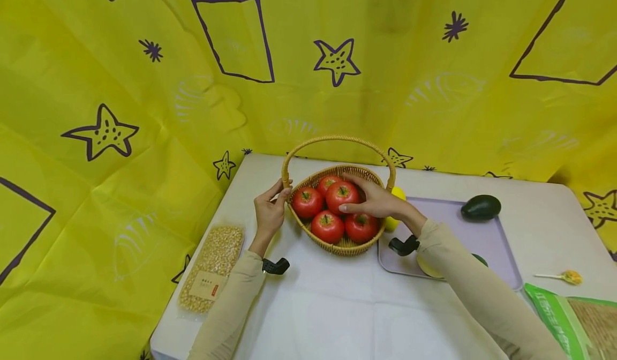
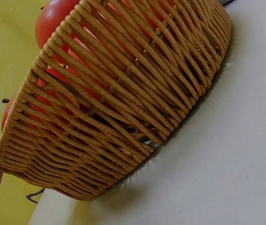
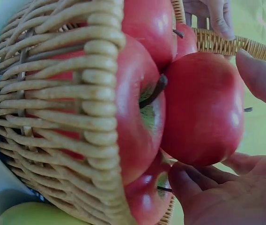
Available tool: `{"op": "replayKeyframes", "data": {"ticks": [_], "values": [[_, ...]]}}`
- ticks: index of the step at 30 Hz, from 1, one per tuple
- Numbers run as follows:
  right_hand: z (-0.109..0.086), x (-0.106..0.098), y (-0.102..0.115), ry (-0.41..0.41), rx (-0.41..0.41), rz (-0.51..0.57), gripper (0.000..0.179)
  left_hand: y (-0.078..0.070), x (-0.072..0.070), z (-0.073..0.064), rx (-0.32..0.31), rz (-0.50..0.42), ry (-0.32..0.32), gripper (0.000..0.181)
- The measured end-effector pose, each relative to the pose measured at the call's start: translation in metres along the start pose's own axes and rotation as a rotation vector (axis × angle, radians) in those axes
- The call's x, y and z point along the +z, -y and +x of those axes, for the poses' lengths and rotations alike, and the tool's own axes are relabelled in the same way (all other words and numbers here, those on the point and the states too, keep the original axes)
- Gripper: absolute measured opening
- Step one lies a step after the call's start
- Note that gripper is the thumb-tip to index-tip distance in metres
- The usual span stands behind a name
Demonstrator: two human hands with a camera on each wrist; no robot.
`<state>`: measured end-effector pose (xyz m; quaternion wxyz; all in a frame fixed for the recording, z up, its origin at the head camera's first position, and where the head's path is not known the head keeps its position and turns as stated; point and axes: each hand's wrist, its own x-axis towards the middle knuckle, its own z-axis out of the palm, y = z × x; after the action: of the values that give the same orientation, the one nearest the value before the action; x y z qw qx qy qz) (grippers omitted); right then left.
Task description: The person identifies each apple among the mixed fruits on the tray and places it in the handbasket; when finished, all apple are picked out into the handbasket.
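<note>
A wicker basket (image 1: pixel 348 249) with a tall arched handle (image 1: pixel 337 138) stands on the white table, holding several red apples (image 1: pixel 327 227). My left hand (image 1: pixel 270 212) grips the left foot of that handle at the rim, thumb on the near side. Over the basket, my right hand (image 1: pixel 378 200) holds the topmost apple (image 1: pixel 342 197), thumb on one side and fingers on the other. In the right wrist view this top apple (image 3: pixel 203 110) sits against the neighbouring apples, with fingertips at its sides. The left wrist view is filled by the basket's woven side (image 2: pixel 123 93).
Right of the basket lies a lilac tray (image 1: pixel 463 237), with a dark green avocado (image 1: pixel 481 208) on its far edge. A yellow fruit (image 1: pixel 398 194) is beside the basket. A pack of corn kernels (image 1: pixel 217 253) lies left; a lollipop-like stick (image 1: pixel 571 277) and green bag (image 1: pixel 554 317) lie right.
</note>
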<state>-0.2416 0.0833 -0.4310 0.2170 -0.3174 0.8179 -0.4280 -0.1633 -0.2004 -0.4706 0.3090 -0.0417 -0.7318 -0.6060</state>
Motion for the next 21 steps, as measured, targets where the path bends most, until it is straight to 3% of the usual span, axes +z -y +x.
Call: {"op": "replayKeyframes", "data": {"ticks": [2,9,16,21], "values": [[-0.005,-0.001,0.001,-0.006,-0.002,-0.014,0.092,0.0,-0.001,0.0,-0.011,-0.004,0.011,0.032],[-0.033,-0.012,0.016,-0.008,-0.061,-0.115,0.087,0.034,-0.006,-0.001,-0.019,-0.026,0.025,0.033],[-0.062,-0.029,0.022,0.0,-0.129,-0.136,0.064,0.033,-0.011,-0.001,-0.072,-0.052,0.026,0.032],[-0.079,-0.048,0.023,-0.112,-0.123,-0.084,0.037,0.032,-0.011,0.002,-0.057,-0.039,0.035,0.03]]}}
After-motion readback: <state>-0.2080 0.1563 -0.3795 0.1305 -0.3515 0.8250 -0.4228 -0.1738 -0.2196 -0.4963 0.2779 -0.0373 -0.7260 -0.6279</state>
